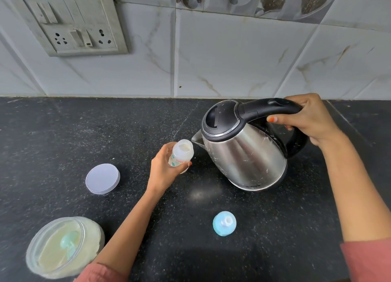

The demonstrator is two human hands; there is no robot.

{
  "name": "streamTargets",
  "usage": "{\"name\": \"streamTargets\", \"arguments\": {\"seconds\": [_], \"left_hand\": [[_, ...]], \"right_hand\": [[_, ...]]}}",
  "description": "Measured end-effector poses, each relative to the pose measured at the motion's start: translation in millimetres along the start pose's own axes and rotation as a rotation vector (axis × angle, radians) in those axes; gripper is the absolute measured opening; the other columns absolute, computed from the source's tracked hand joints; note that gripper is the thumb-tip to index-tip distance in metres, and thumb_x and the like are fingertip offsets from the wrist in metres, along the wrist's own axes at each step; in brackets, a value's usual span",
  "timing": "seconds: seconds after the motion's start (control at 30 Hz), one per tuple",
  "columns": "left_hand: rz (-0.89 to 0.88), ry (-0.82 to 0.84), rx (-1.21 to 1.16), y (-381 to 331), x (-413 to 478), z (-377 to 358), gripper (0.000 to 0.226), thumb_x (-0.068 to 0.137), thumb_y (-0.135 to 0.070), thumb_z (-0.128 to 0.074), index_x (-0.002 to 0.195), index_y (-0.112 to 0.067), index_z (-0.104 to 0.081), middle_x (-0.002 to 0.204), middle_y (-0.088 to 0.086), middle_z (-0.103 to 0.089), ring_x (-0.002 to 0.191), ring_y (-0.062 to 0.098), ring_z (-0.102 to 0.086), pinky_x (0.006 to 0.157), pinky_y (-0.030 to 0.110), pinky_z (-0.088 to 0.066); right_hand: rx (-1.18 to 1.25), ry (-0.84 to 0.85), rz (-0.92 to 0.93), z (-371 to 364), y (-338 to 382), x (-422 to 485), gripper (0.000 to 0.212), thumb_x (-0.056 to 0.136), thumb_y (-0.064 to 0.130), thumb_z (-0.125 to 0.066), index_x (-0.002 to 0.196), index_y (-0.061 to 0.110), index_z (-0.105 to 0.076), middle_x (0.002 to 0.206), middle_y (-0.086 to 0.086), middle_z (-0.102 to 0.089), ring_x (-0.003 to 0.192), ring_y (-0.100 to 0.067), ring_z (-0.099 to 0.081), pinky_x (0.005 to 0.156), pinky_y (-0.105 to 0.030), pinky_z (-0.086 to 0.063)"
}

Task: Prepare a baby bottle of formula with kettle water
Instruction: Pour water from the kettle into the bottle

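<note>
My left hand (163, 171) grips the baby bottle (181, 154) around its lower body, fingers and thumb curled round it. The bottle is held above the black countertop (211, 260), tilted so that its open mouth faces up and toward the kettle. Whitish content shows through the mouth. My right hand (311, 118) is closed around the black handle (273, 107) of the steel kettle (243, 154), with the fingers wrapped under the grip and the thumb on top. The kettle body leans to the left, toward the bottle, and its black lid is down. I cannot tell whether its base rests on the countertop. The spout (196, 138) sits just beside the rim of the bottle mouth, at about the same height, on the bottle's right side. The blue teat ring (224, 223) stands on the countertop nearer to me, apart from both the bottle and the kettle. To the left of the bottle, a round pale lid (102, 179) lies flat on the countertop. At the near left corner stands an open clear jar (63, 248) of pale powder, with a light green scoop (68, 244) lying in the powder. My left forearm passes just to the right of the jar. A switch and socket panel (69, 21) is fixed to the tiled wall (232, 59) behind the countertop, at upper left.
</note>
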State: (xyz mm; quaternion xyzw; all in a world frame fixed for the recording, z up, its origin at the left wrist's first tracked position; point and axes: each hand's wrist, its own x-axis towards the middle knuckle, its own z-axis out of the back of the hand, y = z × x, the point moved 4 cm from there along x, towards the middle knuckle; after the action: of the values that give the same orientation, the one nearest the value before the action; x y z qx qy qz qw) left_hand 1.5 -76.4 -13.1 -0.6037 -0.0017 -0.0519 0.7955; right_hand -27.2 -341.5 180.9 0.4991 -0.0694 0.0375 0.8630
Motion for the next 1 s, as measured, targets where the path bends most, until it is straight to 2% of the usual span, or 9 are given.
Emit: {"name": "streamTargets", "arguments": {"seconds": [0.07, 0.13, 0.27, 0.43, 0.6, 0.73, 1.0], "left_hand": [[0.006, -0.002, -0.006, -1, -1, 0, 0.057, 0.063, -0.013, -0.082, 0.108, -0.027, -0.050, 0.111, -0.008, -0.058, 0.108, 0.013, -0.054, 0.092, 0.032, -0.045], [0.010, -0.005, -0.009, -1, -1, 0, 0.057, 0.064, -0.012, -0.082, 0.108, -0.028, -0.050, 0.110, -0.009, -0.058, 0.108, 0.012, -0.054, 0.091, 0.030, -0.045], [0.027, -0.022, -0.015, 1, -3, 2, 0.057, 0.064, -0.011, -0.082, 0.110, -0.026, -0.051, 0.111, -0.008, -0.058, 0.108, 0.012, -0.054, 0.090, 0.031, -0.046], [0.046, -0.036, 0.005, 5, -4, 1, 0.059, 0.063, -0.012, -0.082, 0.111, -0.026, -0.051, 0.115, -0.006, -0.058, 0.110, 0.015, -0.054, 0.094, 0.037, -0.046], [0.056, -0.048, 0.009, 3, -5, -3, 0.058, 0.064, -0.011, -0.082, 0.110, -0.027, -0.051, 0.114, -0.006, -0.058, 0.108, 0.015, -0.055, 0.089, 0.032, -0.046], [0.065, -0.060, 0.006, 1, -5, -8, 0.058, 0.064, -0.010, -0.081, 0.110, -0.026, -0.049, 0.113, -0.008, -0.055, 0.108, 0.013, -0.053, 0.086, 0.027, -0.044], [0.082, -0.076, 0.000, -7, -7, -12, 0.056, 0.065, -0.007, -0.080, 0.110, -0.025, -0.050, 0.109, -0.009, -0.057, 0.104, 0.011, -0.053, 0.077, 0.015, -0.040]], "right_hand": [[0.043, -0.030, 0.009, 5, -7, -3, 0.025, 0.048, 0.022, -0.087, 0.060, 0.037, -0.072, 0.045, 0.011, -0.059, 0.036, -0.003, -0.043, 0.037, -0.013, -0.035], [0.118, -0.081, 0.018, 12, -14, -6, 0.016, 0.047, 0.033, -0.077, 0.061, 0.039, -0.072, 0.046, 0.012, -0.060, 0.036, -0.002, -0.043, 0.037, -0.013, -0.034], [0.211, -0.177, 0.022, 26, -31, -12, 0.013, 0.049, 0.036, -0.071, 0.062, 0.038, -0.072, 0.042, 0.014, -0.057, 0.036, -0.002, -0.043, 0.038, -0.013, -0.035], [0.236, -0.247, 0.019, 37, -55, -11, 0.016, 0.049, 0.035, -0.077, 0.064, 0.033, -0.072, 0.044, 0.013, -0.057, 0.036, -0.001, -0.043, 0.039, -0.013, -0.035], [0.294, -0.332, 0.010, 47, -82, -8, 0.011, 0.052, 0.036, -0.076, 0.060, 0.030, -0.071, 0.041, 0.012, -0.055, 0.036, -0.002, -0.044, 0.039, -0.013, -0.036], [0.383, -0.327, 0.006, 51, -99, 0, 0.035, 0.045, 0.058, -0.081, 0.058, 0.028, -0.070, 0.041, 0.012, -0.054, 0.036, -0.002, -0.043, 0.040, -0.014, -0.037], [0.420, -0.303, 0.008, 54, -122, 20, 0.037, 0.044, 0.062, -0.079, 0.060, 0.029, -0.070, 0.043, 0.012, -0.055, 0.037, -0.002, -0.044, 0.041, -0.014, -0.038]]}}
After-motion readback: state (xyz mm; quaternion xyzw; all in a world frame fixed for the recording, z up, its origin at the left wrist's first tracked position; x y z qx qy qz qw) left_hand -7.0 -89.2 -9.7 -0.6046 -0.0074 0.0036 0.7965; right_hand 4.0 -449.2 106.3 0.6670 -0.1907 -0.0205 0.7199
